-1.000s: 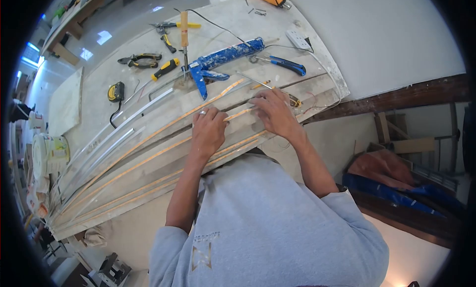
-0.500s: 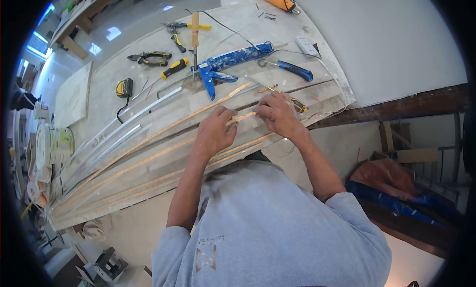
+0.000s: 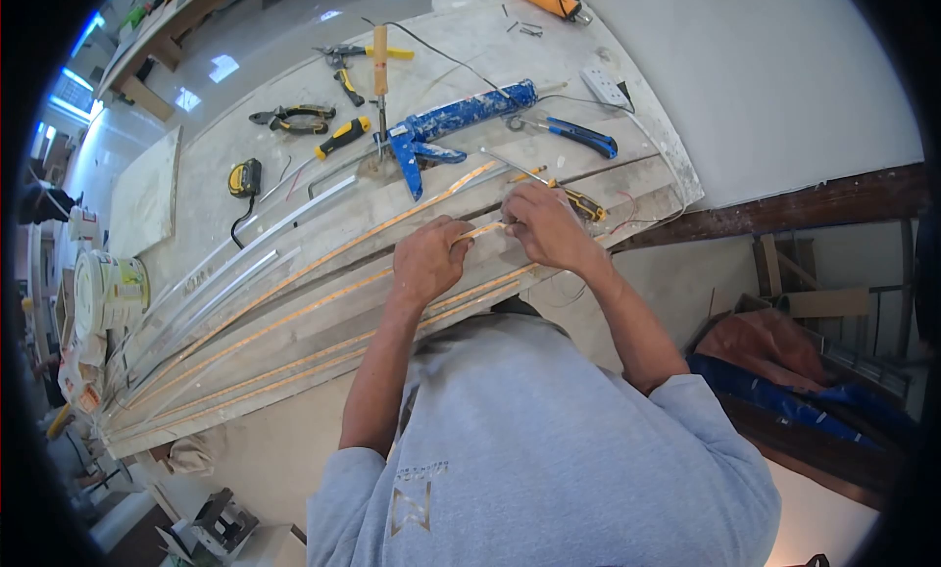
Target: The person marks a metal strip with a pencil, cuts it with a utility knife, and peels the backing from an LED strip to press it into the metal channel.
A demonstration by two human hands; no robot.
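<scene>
A thin yellow-orange LED strip [image 3: 483, 231] runs across the worktable between my two hands. My left hand [image 3: 429, 261] pinches it with thumb and fingertips. A short way to the right, my right hand [image 3: 551, 226] has its fingers closed on the strip's end, which the fingers partly hide. Further LED strips [image 3: 323, 256] lie lengthwise along the table on both sides of the held one. Just beyond my right hand are a screwdriver with a yellow and black handle [image 3: 586, 205] and a pencil [image 3: 529, 174].
On the worktable [image 3: 578, 52] lie a blue caulking gun [image 3: 461, 116], a blue utility knife [image 3: 582, 138], pliers [image 3: 294, 118], a tape measure [image 3: 244, 178] and metal channels [image 3: 294, 214]. A power strip [image 3: 604, 87] with a cable sits near the right edge. A bucket [image 3: 110, 291] stands at left.
My left thumb and fingers have drawn closer together on the LED strip. My right hand has shifted only slightly, and the view has moved a little.
</scene>
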